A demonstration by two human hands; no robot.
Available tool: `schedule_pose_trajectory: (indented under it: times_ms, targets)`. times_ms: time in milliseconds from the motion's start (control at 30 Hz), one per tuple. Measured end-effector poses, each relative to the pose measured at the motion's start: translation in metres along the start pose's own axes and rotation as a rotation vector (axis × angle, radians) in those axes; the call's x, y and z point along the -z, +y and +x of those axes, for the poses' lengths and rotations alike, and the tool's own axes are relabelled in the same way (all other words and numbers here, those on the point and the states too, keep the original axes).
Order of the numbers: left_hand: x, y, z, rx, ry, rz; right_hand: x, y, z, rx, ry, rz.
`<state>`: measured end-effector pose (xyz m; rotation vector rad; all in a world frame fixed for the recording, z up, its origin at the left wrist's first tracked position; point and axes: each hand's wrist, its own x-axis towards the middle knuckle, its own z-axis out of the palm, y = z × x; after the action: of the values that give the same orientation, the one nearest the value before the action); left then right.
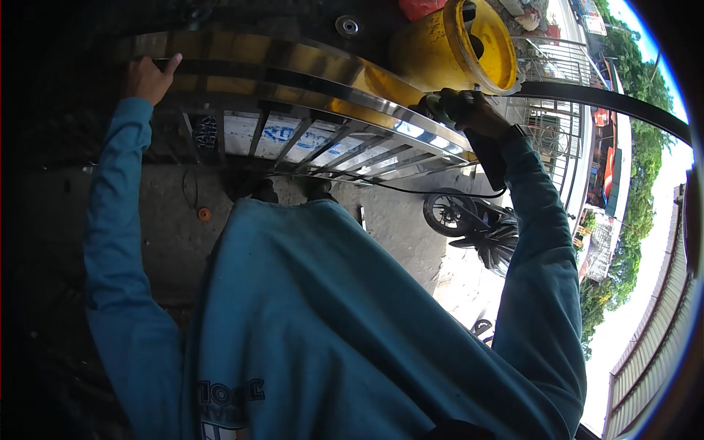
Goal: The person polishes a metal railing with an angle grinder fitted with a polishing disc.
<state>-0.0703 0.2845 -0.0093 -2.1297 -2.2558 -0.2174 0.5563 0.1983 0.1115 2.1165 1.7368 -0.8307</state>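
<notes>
A long, shiny stainless-steel frame [301, 75] with slats along its near side stretches across the view in front of me. At its left part, my left hand [150, 79] grips the top edge, thumb sticking out. My right hand [484, 116] is closed around a dark power tool that looks like an angle grinder [487, 160], held against the frame's right end. Its disc is hard to make out. From the tool's lower end a black cord [411, 191] runs left beneath the frame.
A yellow bucket [422, 55] lies tilted behind the frame, with a round metal disc [348, 27] to its left. An orange round piece [204, 214] is on the concrete floor. A motorcycle [469, 218] stands to the right, near a white metal fence [554, 66].
</notes>
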Motion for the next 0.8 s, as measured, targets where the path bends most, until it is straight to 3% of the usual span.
schedule_pose_trajectory:
  times_ms: [67,133,400,533,600,800]
  targets:
    - [0.002,0.000,0.001,-0.043,0.073,-0.051,-0.004,0.002,0.006,-0.019,0.020,-0.001]
    - [0.000,-0.003,0.013,0.060,-0.236,0.031,-0.005,-0.012,0.008,0.045,0.029,-0.039]
    - [0.006,0.002,0.019,-0.011,-0.192,0.119,-0.015,-0.096,0.053,0.578,0.136,-0.372]
    - [0.018,0.000,0.022,0.009,-0.261,0.084,-0.020,-0.145,0.059,0.523,0.125,-0.235]
    - [0.024,0.003,0.021,-0.017,-0.229,0.110,-0.027,-0.156,0.068,0.518,0.120,-0.388]
    - [0.025,0.002,0.016,-0.033,-0.249,0.101,-0.027,-0.125,0.032,0.359,0.131,-0.042]
